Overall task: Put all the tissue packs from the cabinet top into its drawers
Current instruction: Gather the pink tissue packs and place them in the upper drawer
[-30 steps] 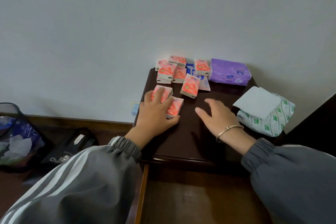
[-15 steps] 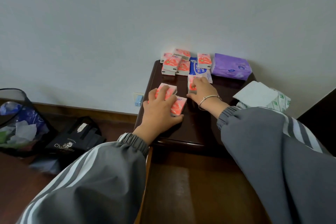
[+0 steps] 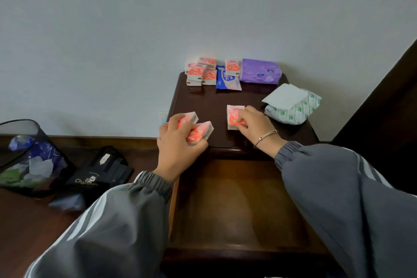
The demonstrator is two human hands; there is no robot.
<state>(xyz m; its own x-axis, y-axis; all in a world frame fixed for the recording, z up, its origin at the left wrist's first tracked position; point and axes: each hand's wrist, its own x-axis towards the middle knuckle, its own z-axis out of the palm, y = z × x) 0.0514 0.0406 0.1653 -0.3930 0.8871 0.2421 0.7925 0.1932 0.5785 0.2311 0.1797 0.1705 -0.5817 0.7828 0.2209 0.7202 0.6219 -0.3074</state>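
My left hand [image 3: 178,142] gripped two pink packs [image 3: 198,130]; my right hand [image 3: 252,124] closed on one pink pack [image 3: 233,117]. Beyond my fingers [image 3: 242,113] lay a purple pack [image 3: 260,71]; rightward, a green-printed pack [image 3: 295,110].

You are in a home, most likely a bedroom or living room corner. The landmark is the dark wooden cabinet [image 3: 243,101], a small bedside-style piece pushed against a plain white wall [image 3: 158,18], with its top drawer [image 3: 237,205] pulled open toward you. On the cabinet top lie household tissue packs: small red pocket packs [image 3: 200,72] at the back, a purple soft pack [image 3: 259,71] beside them, and a green-printed white pack [image 3: 295,108] at the right edge. Left of the cabinet, on the dark wooden floor [image 3: 27,228], stands a mesh waste bin [image 3: 24,158] with rubbish, and between bin and cabinet lies a black bag [image 3: 99,176]. A wall socket [image 3: 164,116] shows just left of the cabinet.
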